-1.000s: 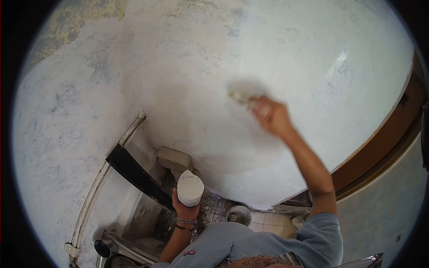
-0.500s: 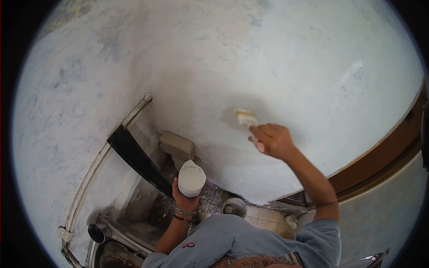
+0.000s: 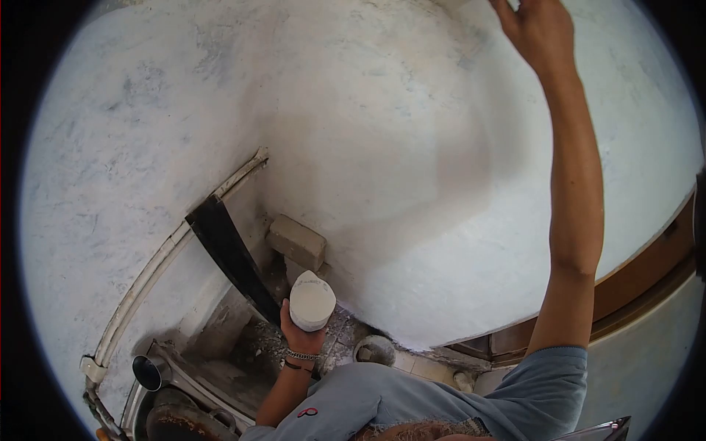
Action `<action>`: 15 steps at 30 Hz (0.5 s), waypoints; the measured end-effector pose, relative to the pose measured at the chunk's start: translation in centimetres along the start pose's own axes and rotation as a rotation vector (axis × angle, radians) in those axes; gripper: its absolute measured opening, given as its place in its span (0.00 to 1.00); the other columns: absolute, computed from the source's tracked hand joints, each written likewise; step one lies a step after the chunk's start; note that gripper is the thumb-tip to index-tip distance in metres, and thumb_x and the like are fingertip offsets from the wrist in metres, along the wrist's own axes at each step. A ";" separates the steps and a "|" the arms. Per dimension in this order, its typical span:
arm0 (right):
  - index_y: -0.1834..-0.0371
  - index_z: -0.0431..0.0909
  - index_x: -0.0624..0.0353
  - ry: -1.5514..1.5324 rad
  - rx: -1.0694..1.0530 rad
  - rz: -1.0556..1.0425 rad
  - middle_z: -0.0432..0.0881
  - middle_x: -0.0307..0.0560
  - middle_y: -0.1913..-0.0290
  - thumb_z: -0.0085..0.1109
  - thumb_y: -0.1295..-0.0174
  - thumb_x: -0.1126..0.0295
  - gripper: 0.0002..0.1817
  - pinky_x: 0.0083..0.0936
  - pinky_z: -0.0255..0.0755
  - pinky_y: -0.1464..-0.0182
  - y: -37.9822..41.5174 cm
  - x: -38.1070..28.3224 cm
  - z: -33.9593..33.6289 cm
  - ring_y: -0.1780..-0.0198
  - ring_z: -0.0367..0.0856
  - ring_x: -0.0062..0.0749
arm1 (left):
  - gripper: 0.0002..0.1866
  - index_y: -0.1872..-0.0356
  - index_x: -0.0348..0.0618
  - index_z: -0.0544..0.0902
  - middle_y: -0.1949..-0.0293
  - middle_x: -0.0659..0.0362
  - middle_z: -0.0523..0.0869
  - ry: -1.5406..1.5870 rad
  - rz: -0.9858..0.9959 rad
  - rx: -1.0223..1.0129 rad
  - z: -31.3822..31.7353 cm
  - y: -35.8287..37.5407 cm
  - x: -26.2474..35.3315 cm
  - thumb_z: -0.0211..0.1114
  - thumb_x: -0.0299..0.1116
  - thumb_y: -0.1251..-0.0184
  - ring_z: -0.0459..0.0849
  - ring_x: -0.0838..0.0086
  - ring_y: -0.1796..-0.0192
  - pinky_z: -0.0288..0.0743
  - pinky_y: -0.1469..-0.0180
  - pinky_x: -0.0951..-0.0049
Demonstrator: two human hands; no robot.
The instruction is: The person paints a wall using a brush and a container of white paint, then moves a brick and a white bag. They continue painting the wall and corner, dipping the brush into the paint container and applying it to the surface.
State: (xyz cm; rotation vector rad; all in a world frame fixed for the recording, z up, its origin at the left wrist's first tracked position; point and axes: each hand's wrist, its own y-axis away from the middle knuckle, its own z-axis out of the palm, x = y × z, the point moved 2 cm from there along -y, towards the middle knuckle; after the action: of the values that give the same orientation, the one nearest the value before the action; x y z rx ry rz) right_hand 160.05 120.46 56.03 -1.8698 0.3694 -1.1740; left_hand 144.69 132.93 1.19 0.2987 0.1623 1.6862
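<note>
My left hand [image 3: 300,336] is wrapped round a white cut-open plastic container [image 3: 312,305], held upright with a pale surface like white paint inside. A chain bracelet and a dark band circle that wrist. High at the upper right, my right hand [image 3: 540,33] reaches up along the wall [image 3: 382,147], its arm stretched out. The top edge of the view cuts off its fingertips and the paintbrush it gripped half a second ago. Patchy white and bluish paint covers the wall, and a soft shadow falls across it.
A pale block [image 3: 296,241] sits in the corner beside a black slanted panel [image 3: 232,253]. Rubble and a round bucket [image 3: 375,350] are on the floor. Lower left are a pan [image 3: 184,422] and a dark metal cup [image 3: 151,373]. Brown wooden trim [image 3: 640,275] edges the right side.
My right hand has risen from mid-wall to the top edge, taking the paintbrush out of view. My left hand keeps the container nearly in place. The view has shifted slightly.
</note>
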 end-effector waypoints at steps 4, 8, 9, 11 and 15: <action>0.54 0.82 0.52 0.089 -0.117 -0.051 0.85 0.45 0.57 0.63 0.43 0.73 0.12 0.30 0.79 0.60 3.7 1.5 2.7 0.63 0.84 0.42 | 0.28 0.37 0.55 0.74 0.43 0.59 0.81 -0.029 0.055 0.047 -0.4 0.5 1.1 0.51 0.60 0.31 0.82 0.60 0.44 0.80 0.49 0.50; 0.56 0.80 0.50 -0.043 -0.343 -0.158 0.83 0.39 0.51 0.64 0.54 0.78 0.20 0.28 0.81 0.62 14.3 -4.0 6.2 0.57 0.83 0.36 | 0.28 0.38 0.56 0.74 0.44 0.60 0.82 -0.035 0.100 0.031 -1.8 0.3 1.7 0.51 0.59 0.31 0.82 0.60 0.44 0.79 0.47 0.50; 0.58 0.79 0.51 -0.126 -0.386 -0.163 0.83 0.40 0.54 0.64 0.53 0.77 0.16 0.27 0.81 0.63 16.9 -6.8 6.3 0.56 0.83 0.34 | 0.27 0.38 0.57 0.74 0.44 0.60 0.82 -0.033 0.113 0.035 -1.6 0.5 1.8 0.51 0.60 0.31 0.82 0.60 0.44 0.78 0.47 0.50; 0.60 0.79 0.51 -0.310 -0.467 -0.159 0.82 0.41 0.55 0.63 0.50 0.74 0.13 0.28 0.81 0.63 22.8 -11.6 6.9 0.57 0.83 0.35 | 0.28 0.38 0.56 0.75 0.43 0.60 0.82 -0.017 0.129 0.049 -1.3 1.1 1.9 0.51 0.60 0.31 0.81 0.59 0.43 0.78 0.47 0.50; 0.61 0.75 0.53 -0.555 -0.703 0.055 0.80 0.43 0.57 0.61 0.44 0.69 0.09 0.34 0.79 0.62 31.4 -17.8 9.1 0.57 0.83 0.40 | 0.28 0.38 0.56 0.75 0.43 0.60 0.82 0.001 0.138 0.065 -1.7 1.4 2.0 0.51 0.60 0.31 0.81 0.59 0.43 0.78 0.47 0.49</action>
State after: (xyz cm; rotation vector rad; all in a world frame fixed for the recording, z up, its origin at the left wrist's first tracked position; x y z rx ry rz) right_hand 164.56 118.39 19.10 -2.6651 0.5536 -0.4541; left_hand 142.61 134.86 0.22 0.3647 0.2018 1.8201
